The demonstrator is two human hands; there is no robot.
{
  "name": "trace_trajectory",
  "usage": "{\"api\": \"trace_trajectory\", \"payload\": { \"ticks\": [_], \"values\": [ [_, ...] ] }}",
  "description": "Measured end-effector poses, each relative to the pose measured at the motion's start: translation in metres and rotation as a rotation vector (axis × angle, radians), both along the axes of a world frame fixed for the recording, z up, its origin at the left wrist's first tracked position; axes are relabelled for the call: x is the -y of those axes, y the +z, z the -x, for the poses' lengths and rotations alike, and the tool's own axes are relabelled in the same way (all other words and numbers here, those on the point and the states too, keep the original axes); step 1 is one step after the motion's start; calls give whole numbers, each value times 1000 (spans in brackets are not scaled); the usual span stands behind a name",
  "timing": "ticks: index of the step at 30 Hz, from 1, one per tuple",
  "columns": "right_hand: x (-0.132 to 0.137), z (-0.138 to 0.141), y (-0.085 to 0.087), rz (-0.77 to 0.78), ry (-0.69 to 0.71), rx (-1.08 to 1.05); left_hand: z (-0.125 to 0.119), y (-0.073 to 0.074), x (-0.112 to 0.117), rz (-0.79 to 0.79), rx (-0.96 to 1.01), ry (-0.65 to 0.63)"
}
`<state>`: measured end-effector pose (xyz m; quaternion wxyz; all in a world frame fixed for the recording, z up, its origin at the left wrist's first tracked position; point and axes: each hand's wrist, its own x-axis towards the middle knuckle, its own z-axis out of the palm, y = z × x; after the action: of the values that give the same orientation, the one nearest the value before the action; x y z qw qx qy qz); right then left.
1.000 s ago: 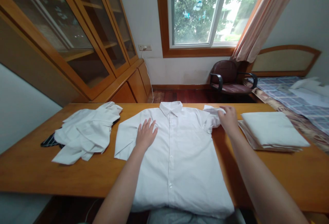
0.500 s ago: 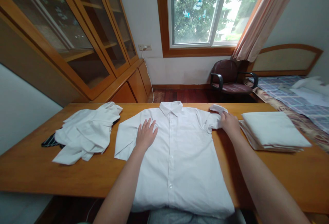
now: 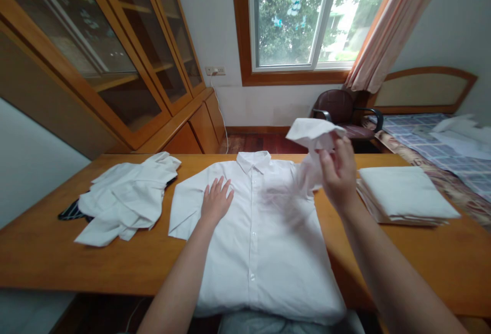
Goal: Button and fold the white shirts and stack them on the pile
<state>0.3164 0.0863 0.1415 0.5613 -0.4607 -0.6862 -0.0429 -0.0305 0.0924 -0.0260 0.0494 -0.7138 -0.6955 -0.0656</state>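
Observation:
A white button-up shirt [image 3: 233, 252] lies front side up on the wooden table [image 3: 126, 267], its collar toward the far edge and its hem at the near edge. My left hand [image 3: 217, 198] rests flat on the shirt's chest, fingers spread. Above the table, my right hand [image 3: 339, 173] grips the shirt's sleeve [image 3: 312, 132] on the right side, lifted off the tabletop. The cuff end flops over to the left of my fingers, and part of the raised sleeve is blurred. The opposite sleeve [image 3: 186, 211] lies folded down beside the body.
A loose heap of white clothes [image 3: 126, 196], with a dark striped piece under it, lies on the left. On the right is a neat stack of folded white cloth [image 3: 406, 191]. Beyond the table stand a maroon armchair [image 3: 337, 106], a bed [image 3: 414, 129] and a glass-door cabinet [image 3: 115, 58].
My right hand has raised the sleeve from beside the shirt, moving it up and slightly left. My left hand stays in place on the chest.

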Motion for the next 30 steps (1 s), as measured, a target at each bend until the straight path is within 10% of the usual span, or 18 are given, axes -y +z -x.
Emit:
{"api": "trace_trajectory", "payload": {
  "ticks": [7,14,17,25,30],
  "values": [
    [88,96,-22,83,722,408,0,3,4,-21,12,-36],
    [107,99,-78,246,912,524,-3,6,4,-29,-22,-18],
    [94,72,-95,274,772,440,-2,4,2,-19,-23,-10],
    [40,-7,-143,489,-150,317,-1,0,0,-17,-28,-13],
    [27,-15,-154,554,-290,392,-2,1,0,-6,-27,-4]
  ]
}}
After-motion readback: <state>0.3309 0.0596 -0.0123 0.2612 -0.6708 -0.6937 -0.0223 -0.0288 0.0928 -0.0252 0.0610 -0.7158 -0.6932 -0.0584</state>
